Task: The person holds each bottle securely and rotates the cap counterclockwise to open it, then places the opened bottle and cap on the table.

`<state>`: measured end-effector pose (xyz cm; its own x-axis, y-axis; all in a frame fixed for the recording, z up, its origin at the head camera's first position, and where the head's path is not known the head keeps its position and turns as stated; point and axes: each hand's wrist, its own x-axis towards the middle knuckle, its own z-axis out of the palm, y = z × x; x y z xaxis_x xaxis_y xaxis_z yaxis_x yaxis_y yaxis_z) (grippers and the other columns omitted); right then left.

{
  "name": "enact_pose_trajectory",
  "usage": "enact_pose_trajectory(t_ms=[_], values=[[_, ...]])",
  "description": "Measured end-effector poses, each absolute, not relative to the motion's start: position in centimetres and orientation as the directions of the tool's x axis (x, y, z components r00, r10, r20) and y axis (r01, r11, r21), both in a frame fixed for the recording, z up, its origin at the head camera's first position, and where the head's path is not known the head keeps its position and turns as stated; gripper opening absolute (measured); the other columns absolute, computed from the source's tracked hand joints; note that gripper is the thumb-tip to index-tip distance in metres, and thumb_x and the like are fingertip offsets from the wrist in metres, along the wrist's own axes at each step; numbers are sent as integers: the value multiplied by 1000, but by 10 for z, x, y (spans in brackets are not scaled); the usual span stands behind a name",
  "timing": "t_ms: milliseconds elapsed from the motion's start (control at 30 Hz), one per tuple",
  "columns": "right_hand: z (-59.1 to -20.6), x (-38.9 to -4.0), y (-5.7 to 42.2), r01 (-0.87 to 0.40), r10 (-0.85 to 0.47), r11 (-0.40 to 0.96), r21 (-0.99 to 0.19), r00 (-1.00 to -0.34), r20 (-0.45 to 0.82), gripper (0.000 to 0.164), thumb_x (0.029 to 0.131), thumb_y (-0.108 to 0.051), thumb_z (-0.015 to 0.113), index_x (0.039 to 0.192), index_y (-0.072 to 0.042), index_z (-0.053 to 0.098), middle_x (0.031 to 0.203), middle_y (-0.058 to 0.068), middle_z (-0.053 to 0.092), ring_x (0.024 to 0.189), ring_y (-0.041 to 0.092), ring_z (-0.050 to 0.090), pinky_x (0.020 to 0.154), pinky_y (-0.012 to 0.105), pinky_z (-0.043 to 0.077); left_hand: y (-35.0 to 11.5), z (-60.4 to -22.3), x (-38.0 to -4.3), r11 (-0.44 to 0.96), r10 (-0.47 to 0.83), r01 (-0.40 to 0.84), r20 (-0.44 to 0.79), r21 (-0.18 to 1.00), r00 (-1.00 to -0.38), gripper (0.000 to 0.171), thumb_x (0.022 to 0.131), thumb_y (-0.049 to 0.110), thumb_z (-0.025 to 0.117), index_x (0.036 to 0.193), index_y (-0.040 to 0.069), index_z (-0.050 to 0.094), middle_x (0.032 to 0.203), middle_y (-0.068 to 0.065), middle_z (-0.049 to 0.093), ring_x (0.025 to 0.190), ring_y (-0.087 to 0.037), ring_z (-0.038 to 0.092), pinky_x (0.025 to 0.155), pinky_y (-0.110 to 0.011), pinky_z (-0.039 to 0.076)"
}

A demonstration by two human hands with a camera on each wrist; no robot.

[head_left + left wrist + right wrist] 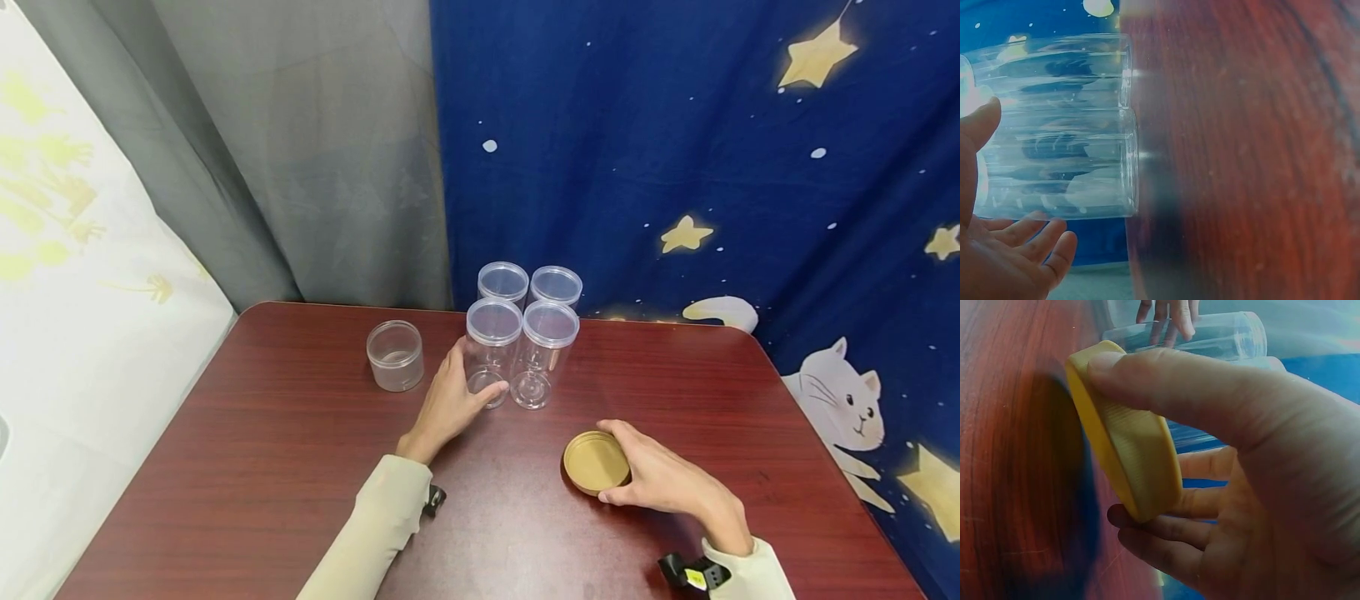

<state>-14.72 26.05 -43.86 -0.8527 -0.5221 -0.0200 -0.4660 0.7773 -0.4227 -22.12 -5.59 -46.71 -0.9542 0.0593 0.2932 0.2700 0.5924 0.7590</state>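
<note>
Several tall clear jars with translucent tops stand in a tight cluster toward the back of the table. My left hand (450,396) is at the side of the front-left jar (492,350), thumb across its lower front. In the left wrist view, the fingers (1054,250) are spread along one side of the clear jar (1054,169). A round gold lid (596,462) is pinched at its edge by my right hand (660,471), near the table's middle. The right wrist view has the thumb over the ridged side of the lid (1141,450), fingers underneath it.
A short, wide clear jar (395,357) stands left of the cluster. The front-right tall jar (550,354) is beside the one at my left hand, and two more jars are behind. Beyond the dark red table (262,467) hang grey and blue star-patterned curtains (570,150).
</note>
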Motion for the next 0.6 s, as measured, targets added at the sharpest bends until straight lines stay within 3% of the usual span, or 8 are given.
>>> enact_pose_trajectory(t_ms=[367,600], values=[[-446,-150,260,-452,-520,780,-433,-853,-48,92,70,-38,87,140,2,43,136,16,54,121,25,55,100,50,46,-55,-468,-223,563,43,241,263,790,-964,87,79,43,82,145,11,35,131,-9,54,122,-30,57,103,-48,44],[-451,-151,260,-453,-516,795,-404,-854,-59,95,68,-38,89,142,2,43,133,14,56,122,28,54,100,51,46,-54,-468,-224,551,42,243,265,798,-963,90,79,41,82,147,9,33,136,-11,53,125,-28,55,105,-47,43]])
